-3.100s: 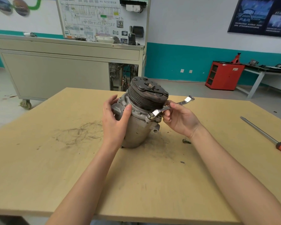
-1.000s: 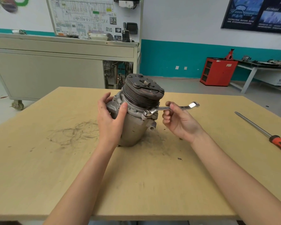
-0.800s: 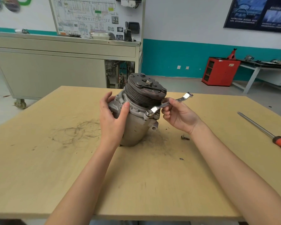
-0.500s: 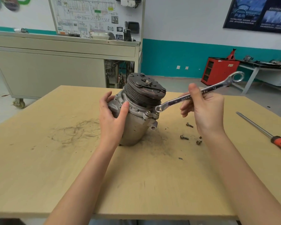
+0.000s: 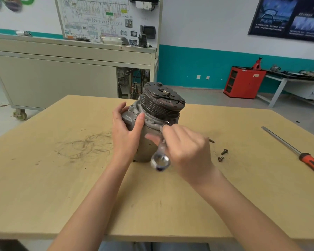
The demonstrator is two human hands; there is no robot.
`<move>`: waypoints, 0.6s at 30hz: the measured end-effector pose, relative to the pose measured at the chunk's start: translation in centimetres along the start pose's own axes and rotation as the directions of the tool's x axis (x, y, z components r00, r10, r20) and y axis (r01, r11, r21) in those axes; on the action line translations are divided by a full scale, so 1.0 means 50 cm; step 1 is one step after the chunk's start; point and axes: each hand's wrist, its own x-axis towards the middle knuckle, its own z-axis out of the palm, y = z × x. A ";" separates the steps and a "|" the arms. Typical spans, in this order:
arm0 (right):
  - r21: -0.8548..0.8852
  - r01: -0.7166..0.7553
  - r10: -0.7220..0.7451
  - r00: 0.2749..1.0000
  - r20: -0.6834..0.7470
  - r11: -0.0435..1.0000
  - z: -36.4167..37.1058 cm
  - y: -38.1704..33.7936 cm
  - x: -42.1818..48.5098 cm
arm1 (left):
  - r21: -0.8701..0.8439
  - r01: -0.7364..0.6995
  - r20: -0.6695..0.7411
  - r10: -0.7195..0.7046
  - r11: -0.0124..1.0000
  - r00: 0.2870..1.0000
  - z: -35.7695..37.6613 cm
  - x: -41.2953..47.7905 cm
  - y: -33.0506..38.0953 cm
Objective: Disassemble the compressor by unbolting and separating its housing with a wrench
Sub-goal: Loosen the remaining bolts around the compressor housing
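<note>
A grey compressor (image 5: 153, 124) with a dark ribbed pulley on top stands upright on the wooden table (image 5: 62, 187). My left hand (image 5: 126, 134) grips its left side just below the pulley. My right hand (image 5: 187, 151) holds a shiny wrench (image 5: 160, 158) in front of the housing. The wrench points down toward me, its ring end low and blurred. Its upper end meets the housing flange at the front right. Three loose bolts (image 5: 223, 153) lie on the table to the right.
A long screwdriver with a red and black handle (image 5: 295, 153) lies near the table's right edge. Scratch marks cover the table left of the compressor. A grey cabinet on wheels (image 5: 62, 77), a red cabinet (image 5: 243, 82) and a bench stand behind.
My right hand swung the wrench from pointing up and right, above the table, down to the front of the housing. The left hand kept its hold on the compressor.
</note>
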 end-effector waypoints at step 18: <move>0.025 -0.082 0.082 0.996 -0.031 0.996 -0.009 -0.001 -0.032 | 0.011 -0.006 -0.009 0.006 1.000 1.000 0.001 0.002 -0.003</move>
